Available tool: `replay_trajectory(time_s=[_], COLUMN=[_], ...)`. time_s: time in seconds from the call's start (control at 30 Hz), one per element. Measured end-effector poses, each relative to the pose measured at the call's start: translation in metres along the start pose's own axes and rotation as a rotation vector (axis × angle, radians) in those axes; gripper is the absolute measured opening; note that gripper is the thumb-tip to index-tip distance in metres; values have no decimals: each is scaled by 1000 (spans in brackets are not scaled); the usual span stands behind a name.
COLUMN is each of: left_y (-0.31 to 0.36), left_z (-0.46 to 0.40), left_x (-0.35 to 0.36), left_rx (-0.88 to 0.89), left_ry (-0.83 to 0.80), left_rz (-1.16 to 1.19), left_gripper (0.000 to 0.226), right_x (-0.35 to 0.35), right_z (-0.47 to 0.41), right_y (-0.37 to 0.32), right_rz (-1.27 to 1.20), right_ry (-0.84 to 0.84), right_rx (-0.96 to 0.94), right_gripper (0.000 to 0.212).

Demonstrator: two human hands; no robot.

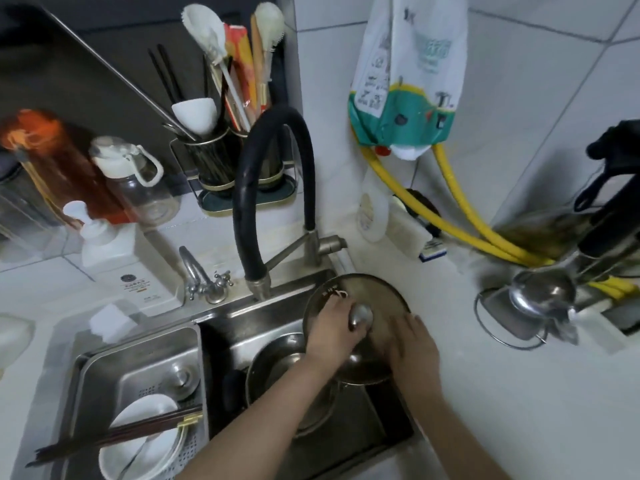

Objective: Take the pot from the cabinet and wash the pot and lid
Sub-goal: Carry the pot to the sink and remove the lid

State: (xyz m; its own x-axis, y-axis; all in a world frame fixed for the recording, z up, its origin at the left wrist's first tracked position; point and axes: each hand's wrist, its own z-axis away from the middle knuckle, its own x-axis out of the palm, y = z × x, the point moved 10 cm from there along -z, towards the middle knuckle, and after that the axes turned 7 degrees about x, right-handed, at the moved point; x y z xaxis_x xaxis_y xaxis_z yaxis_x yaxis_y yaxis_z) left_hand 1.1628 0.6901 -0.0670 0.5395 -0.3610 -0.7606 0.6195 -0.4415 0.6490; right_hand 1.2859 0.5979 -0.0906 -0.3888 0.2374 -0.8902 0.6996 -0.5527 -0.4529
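Note:
A round steel lid [377,296] is held tilted over the right side of the sink [263,313]. My left hand [332,337] grips the lid at its shiny knob [362,317]. My right hand [412,351] lies flat against the lid's face, fingers together, palm down. Under the lid, a steel pot [277,372] sits in the sink basin, partly hidden by my left forearm. The black faucet hose [242,202] arches over the sink; no water stream is visible.
A steel drain basket [138,368] at the left holds a white bowl [149,441] and dark chopsticks [114,438]. Soap dispenser [114,251], bottles and a utensil holder [214,161] stand behind. Yellow hoses [460,223] and a steel ladle rack [533,306] occupy the right counter.

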Motion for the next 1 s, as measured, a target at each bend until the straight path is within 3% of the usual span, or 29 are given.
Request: replay_trajectory(time_s=[0.2,0.43,0.7,1.0], left_y=[45,82,85,55], left_z=[-35,-53,-57,-38], left_x=[56,91,102,84], left_rx=[70,149,177,43], left_ry=[-214,-282,-236,-129], left_rz=[-44,-84,-154,21], left_gripper=[57,48,53,61], right_x=[-21,-22,-14,-16], right_z=[-4,-4,-4,-5], right_y=[59,92,102,88], right_rz=[17,-14,5,17], right_ry=[-11,-67,-100,-109], right_rx=[147,240,272,283], right_gripper=[47,59,57,60])
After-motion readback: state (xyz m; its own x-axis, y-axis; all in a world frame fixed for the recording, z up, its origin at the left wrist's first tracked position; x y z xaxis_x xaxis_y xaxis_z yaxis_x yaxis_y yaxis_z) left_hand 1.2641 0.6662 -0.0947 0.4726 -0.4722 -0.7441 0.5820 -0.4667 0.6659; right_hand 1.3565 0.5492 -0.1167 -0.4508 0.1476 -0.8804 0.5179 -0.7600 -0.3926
